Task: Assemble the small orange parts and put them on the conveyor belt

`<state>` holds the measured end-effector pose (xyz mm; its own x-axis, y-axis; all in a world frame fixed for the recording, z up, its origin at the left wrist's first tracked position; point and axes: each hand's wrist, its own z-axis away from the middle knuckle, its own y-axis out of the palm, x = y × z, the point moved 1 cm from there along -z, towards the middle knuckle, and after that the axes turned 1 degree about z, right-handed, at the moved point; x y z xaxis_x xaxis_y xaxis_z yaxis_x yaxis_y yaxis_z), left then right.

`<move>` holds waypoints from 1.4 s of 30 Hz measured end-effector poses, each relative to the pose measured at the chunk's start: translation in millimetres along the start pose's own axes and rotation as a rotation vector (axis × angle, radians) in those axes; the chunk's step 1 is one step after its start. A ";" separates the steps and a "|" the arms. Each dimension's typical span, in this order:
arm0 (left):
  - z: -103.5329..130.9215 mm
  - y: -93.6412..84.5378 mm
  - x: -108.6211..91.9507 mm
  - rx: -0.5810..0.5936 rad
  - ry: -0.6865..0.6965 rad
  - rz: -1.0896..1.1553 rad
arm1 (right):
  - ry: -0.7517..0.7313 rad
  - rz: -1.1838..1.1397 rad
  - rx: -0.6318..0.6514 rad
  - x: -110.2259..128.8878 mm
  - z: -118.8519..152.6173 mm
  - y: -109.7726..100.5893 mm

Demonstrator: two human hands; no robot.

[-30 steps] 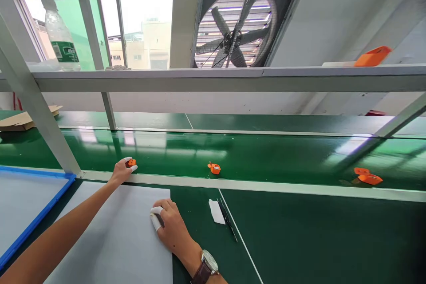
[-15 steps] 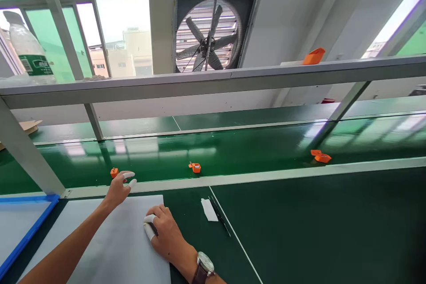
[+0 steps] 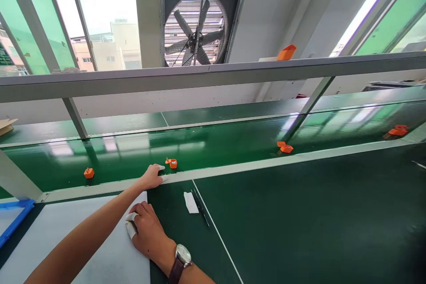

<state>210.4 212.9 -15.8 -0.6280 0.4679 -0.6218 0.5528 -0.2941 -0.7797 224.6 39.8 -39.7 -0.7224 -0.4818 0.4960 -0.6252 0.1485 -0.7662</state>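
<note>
My left hand (image 3: 153, 176) reaches across the table's edge strip, thumb and index apart, white covers on their tips. Just beyond its fingertips sits a small orange case (image 3: 172, 163) with its lid open, on the green belt. Nothing shows between those fingers. My right hand (image 3: 146, 229) rests at the right edge of a white sheet (image 3: 89, 226), its fingers curled and the covered thumb and index close together. Whatever may lie inside that grip is hidden. Another orange case (image 3: 88, 173) stands closed on the belt, to the left of my left hand.
Farther right on the belt (image 3: 226, 142) are an open orange case (image 3: 285, 147) and another orange piece (image 3: 398, 130). A white scrap (image 3: 191, 203) and a black pen-like tool (image 3: 201, 208) lie right of my hands. A grey metal rail (image 3: 213, 75) crosses above the belt.
My left hand has moved right, from beside the closed orange case to the open one. My right hand stays on the sheet's edge. The view has turned right.
</note>
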 end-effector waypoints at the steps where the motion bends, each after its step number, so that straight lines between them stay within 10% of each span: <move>1: -7.2 4.0 -3.7 -0.011 -0.018 -0.008 | 0.003 0.004 0.023 0.2 -0.1 -0.8; 14: -23.7 9.0 -28.3 -0.129 -0.183 0.387 | -0.001 0.041 0.064 0.8 -2.2 -4.5; 23: 138.7 -76.9 -22.2 -0.016 -0.139 1.032 | -0.062 -0.008 -0.071 -4.0 -2.6 7.9; 27: 213.8 -102.0 -4.2 -0.072 -0.271 0.947 | -0.087 -0.074 -0.101 -4.4 -2.4 5.2; 33: 270.6 -88.5 25.9 -0.316 -0.215 0.586 | -0.173 -0.210 -0.145 0.6 -1.4 -3.4; 42: 280.8 -60.2 29.7 -0.528 -0.067 0.315 | -0.057 -0.570 -0.056 50.6 -3.4 -7.5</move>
<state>4.6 10.5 -8.1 -0.4138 0.3674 -0.8330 0.9032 0.0506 -0.4263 191.7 17.3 -7.5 -0.2511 -0.5444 0.8003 -0.9268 -0.1032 -0.3610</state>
